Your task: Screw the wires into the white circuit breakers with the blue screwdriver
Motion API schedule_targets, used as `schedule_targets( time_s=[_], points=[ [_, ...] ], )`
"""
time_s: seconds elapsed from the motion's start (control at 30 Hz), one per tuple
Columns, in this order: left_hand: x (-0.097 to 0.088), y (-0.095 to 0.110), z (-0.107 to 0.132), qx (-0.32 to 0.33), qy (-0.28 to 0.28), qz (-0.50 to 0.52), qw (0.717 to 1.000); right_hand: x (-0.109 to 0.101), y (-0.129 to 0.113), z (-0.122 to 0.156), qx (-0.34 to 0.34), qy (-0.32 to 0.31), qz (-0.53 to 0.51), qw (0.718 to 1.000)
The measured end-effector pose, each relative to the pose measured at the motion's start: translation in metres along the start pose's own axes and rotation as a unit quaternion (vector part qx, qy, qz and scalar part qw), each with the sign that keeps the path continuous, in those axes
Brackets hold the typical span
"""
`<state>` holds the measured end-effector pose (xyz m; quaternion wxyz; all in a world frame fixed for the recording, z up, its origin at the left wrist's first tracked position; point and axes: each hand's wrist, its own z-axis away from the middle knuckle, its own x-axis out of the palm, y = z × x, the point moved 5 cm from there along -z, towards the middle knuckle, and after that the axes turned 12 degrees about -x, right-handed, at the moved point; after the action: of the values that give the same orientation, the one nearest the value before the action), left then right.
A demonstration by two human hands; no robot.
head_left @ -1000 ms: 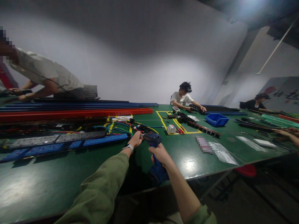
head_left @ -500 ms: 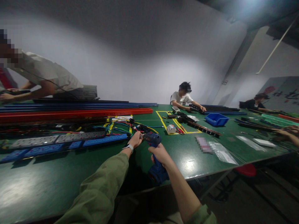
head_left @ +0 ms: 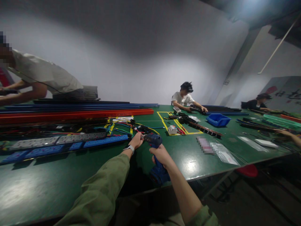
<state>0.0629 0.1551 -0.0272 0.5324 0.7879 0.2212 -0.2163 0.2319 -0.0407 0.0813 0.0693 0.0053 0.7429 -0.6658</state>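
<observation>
Item under handling: 1 blue power drill (head_left: 152, 139), held just over the near side of the green surface (head_left: 188, 161), nose towards the left hand (head_left: 136, 142) and base towards the near edge; 2 hands are engaged at it. In this inspector's judgement, sound handling calls for the trigger to be left alone while the left fingers are so near the nose; the tool should be steadied by the grip, its axis kept in line with whatever meets the tip, and pressure applied straight along that axis – not sideways; the loose cables (head_left: 120, 131) just beyond the left hand should be kept clear of any turning part. Pose: the right hand (head_left: 162, 156) is wrapped around the drill's handle, its forearm rising from the lower right; the trigger finger's exact position cannot be told. The left arm, in a green sleeve (head_left: 101, 185), reaches in from the lower left, a watch (head_left: 129, 148) at its wrist; the left fingers are curled and drawn together at the drill's front end – whether they grip the nose, a bit or some small part cannot be told at this size. Adjacent: the blue socket strip (head_left: 105, 142) ends near the left hand; a pale block (head_left: 172, 130) lies beyond the drill, to the right, within yellow marking (head_left: 194, 133); a blue bin (head_left: 217, 120) stands farther right.
</observation>
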Motion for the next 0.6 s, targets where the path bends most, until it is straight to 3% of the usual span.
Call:
schedule_targets(
  time_s=[0.6],
  points=[
    [-0.0040,0.0075,0.0034,0.003,-0.004,-0.010,1.000,-0.0006,0.0003,-0.0004,0.000,0.002,0.003,1.000]
  ],
)
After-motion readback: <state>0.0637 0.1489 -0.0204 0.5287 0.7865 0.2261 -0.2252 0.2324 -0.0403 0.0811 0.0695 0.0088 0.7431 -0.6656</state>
